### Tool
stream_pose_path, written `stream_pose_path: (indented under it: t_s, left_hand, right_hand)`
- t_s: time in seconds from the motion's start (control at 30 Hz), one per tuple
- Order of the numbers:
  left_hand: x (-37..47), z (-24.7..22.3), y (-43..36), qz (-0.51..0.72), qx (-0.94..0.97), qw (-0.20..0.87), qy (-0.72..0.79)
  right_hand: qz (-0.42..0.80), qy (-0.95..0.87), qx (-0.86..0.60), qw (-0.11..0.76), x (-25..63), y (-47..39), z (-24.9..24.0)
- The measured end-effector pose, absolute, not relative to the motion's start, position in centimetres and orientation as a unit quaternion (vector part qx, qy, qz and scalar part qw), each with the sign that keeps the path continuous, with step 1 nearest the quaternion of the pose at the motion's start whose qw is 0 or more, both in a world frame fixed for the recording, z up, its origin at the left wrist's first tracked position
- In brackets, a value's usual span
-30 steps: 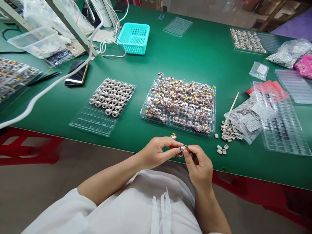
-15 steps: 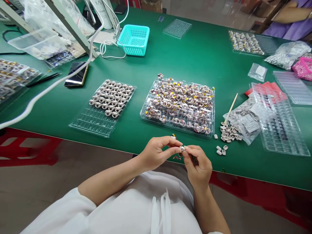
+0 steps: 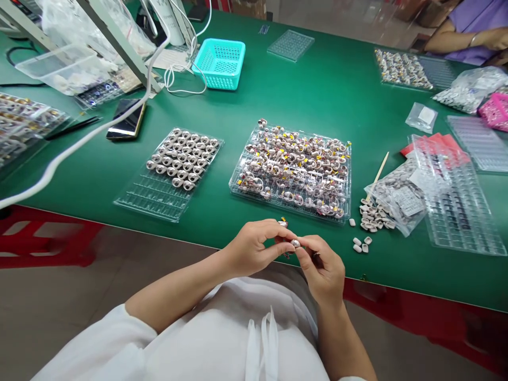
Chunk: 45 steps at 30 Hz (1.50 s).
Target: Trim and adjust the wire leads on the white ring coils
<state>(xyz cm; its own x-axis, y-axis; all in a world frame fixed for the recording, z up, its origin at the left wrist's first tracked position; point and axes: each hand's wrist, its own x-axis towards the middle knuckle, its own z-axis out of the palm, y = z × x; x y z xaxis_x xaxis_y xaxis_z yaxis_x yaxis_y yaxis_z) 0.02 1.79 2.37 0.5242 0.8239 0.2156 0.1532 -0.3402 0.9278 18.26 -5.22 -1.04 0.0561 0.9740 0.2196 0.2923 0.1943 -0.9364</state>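
Between the fingertips of both hands is a small shiny silver-grey piece (image 3: 296,243). My left hand (image 3: 256,246) pinches it from the left, and my right hand (image 3: 323,264) pinches it from the right, fingers curled. A small part with a yellow tab (image 3: 283,222) shows just behind my left fingers. Beyond the hands, a clear tray (image 3: 234,182) bears many ring-like parts with yellow tabs. Left of it, another clear tray (image 3: 148,198) holds rows of grey-white ring-like pieces. Small pale caps (image 3: 375,216) lie in a pile right of my right hand, with several loose ones nearer the edge.
A turquoise basket (image 3: 219,63), a phone (image 3: 127,120) and a white cable (image 3: 51,169) are at the left. Bags (image 3: 400,196), a wooden stick (image 3: 381,172) and clear trays (image 3: 468,206) lie at the right. A person's arm (image 3: 456,39) shows at the top right.
Both hands have shifted very slightly, still pinching the small piece. At the top right, the other person's forearm and hand have come further into view.
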Motion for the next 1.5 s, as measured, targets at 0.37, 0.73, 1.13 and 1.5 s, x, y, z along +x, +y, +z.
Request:
stream_pose_path:
  t_s: [0.37, 0.73, 1.13, 1.5]
  left_hand:
    - [-0.2, 2.6, 1.9, 0.333, 0.803, 0.376, 0.321]
    - [-0.3, 2.2, 1.9, 0.362, 0.810, 0.352, 0.299]
    - [-0.4, 2.5, 1.8, 0.339, 0.725, 0.489, 0.348]
    - [-0.5, 1.8, 2.7, 0.244, 0.414, 0.817, 0.320]
  right_hand:
    - [0.300, -0.588, -0.527, 0.535, 17.5, -5.3, -1.7]
    - [0.311, -0.598, -0.522, 0.522, 17.7, -5.1, -1.7]
    - [0.270, -0.644, -0.496, 0.516, 17.8, -5.1, -1.2]
    - [0.413, -0.627, -0.434, 0.498, 18.6, -5.1, -0.9]
